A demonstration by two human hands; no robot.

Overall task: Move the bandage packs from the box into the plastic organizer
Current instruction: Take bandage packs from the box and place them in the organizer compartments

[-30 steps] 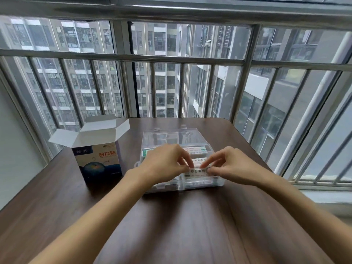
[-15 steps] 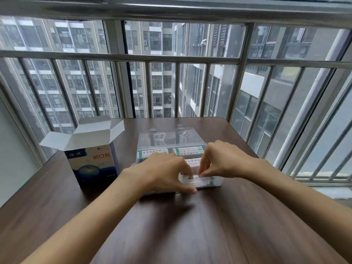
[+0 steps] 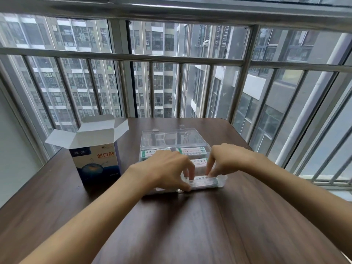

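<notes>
A clear plastic organizer with a hinged lid (image 3: 174, 139) is set at the centre of the frame on the dark wood-grain table (image 3: 190, 225), its lid thrown back toward the window railing, evidently so that the compartments can be reached from above. Several white and green bandage packs (image 3: 191, 150) are seen lying flat in the far compartments, label side up. One further white bandage pack (image 3: 203, 181) is lodged in the nearest right-hand compartment, against the front wall.

The left hand (image 3: 167, 169) is placed over the near left part of the organizer, fingers curled down onto that pack's left end and thumb against the front wall; this is judged to steady the organizer. The right hand (image 3: 226, 159) is arched above, fingertips (image 3: 208, 171) pressed on the pack's upper edge, judged to be seating it. Whether either grip is clenched round the pack or merely pressed on it cannot be told.

The blue and white cardboard box with red characters (image 3: 97, 162) stands upright at centre left, flaps open; its contents are hidden.
</notes>
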